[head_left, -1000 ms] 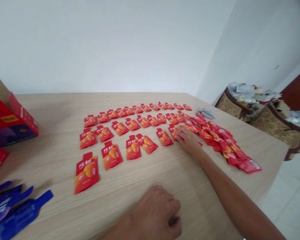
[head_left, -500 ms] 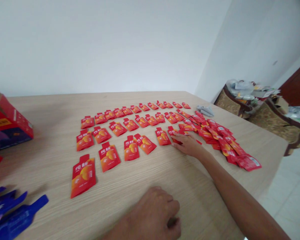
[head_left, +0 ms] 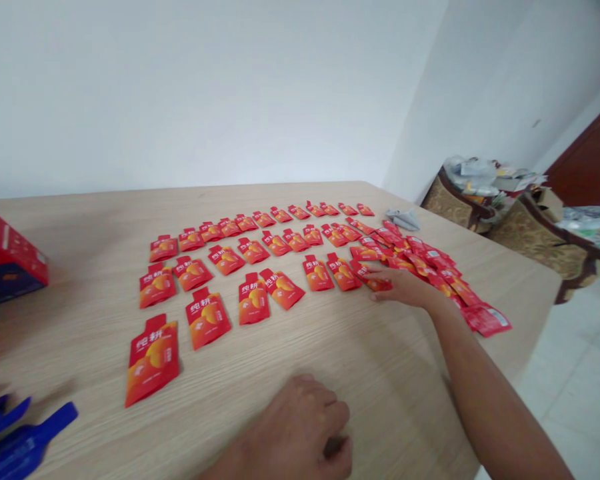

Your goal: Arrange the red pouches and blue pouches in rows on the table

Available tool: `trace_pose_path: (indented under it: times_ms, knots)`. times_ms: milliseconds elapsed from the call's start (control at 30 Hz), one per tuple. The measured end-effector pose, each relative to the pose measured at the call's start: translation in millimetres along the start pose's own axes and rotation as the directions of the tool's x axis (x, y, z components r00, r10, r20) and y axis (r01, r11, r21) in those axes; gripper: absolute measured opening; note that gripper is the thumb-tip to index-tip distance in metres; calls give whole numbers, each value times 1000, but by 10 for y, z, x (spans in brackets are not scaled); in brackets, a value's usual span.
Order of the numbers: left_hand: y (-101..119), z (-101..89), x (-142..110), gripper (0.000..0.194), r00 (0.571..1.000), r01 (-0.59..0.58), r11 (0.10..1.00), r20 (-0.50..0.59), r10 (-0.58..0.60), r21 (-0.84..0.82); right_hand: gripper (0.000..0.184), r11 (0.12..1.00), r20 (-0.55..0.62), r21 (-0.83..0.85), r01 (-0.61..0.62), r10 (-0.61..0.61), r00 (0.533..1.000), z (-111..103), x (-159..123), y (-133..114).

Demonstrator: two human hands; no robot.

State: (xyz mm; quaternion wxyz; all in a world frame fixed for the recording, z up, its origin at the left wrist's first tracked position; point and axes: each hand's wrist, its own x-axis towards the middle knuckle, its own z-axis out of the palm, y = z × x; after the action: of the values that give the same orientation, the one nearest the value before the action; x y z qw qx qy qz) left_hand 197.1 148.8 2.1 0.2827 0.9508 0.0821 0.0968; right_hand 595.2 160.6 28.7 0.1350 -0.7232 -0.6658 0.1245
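Observation:
Several red-and-orange drink pouches with narrow necks lie in rows on the wooden table (head_left: 290,347). My right hand (head_left: 403,285) reaches out over the right end of the front row. Its fingers are stretched out and touch a red pouch (head_left: 365,275), covering part of it; a pouch (head_left: 343,272) lies just left of that one. Further right, behind my wrist, is a loose heap of red pouches (head_left: 447,267). My left hand (head_left: 305,427) rests near the table's front with curled fingers and nothing visible in them. The largest-looking pouch (head_left: 153,360) lies at the left front.
A red and dark-blue box (head_left: 15,257) stands at the left edge, with blue packets (head_left: 20,443) below it. A grey crumpled item (head_left: 403,219) lies behind the heap. Past the table's right edge are patterned chairs (head_left: 525,230) loaded with plastic bags.
My right hand has shifted right, from one front-row pouch onto the pouch beside it, uncovering the first. The view has turned slightly right. My left hand stays curled on the table.

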Motion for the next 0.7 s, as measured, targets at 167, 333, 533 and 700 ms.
trace_pose_path:
  times_ms: [167,333,533,700]
  knots:
    - [16,-30,25,22,1000,8,1000,17,-8,-19,55,999,9,40,-3,3,1000,6,33,4]
    - [31,-47,30,18,999,3,1000,42,-3,-5,50,998,-27,53,39,-37,999,113,105,7]
    - [-75,21,24,20,996,-8,999,88,3,52,47,967,-388,49,-250,249,887,-98,180,157]
    - [-366,315,103,35,990,-84,976,131,58,200,44,968,-353,-196,-154,77,932,-109,546,287]
